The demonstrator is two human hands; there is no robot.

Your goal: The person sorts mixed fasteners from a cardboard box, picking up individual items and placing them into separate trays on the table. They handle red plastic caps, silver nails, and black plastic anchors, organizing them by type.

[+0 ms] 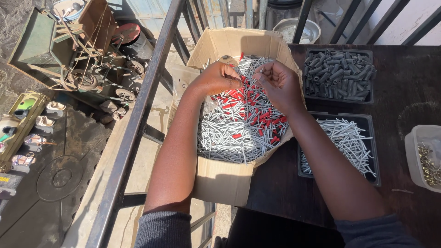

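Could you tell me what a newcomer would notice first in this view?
Probably the cardboard box at centre, heaped with grey pins and red-capped pieces, with the left hand and right hand held over it. To its right, two black trays hold dark sleeves and more grey pins.

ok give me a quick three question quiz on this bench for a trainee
1. True or false: both hands are over the cardboard box.
2. Which holds the dark grey plugs? A) the far black tray B) the near black tray C) the white tub
3. Fill in: mixed in with the grey nails in the box are ____ plugs.

Key
1. True. The left hand and right hand are over the cardboard box.
2. A. The dark grey plugs fill the far black tray; the near black tray holds grey nails, and the white tub holds brass hooks.
3. Red. The red plugs lie among the nails.
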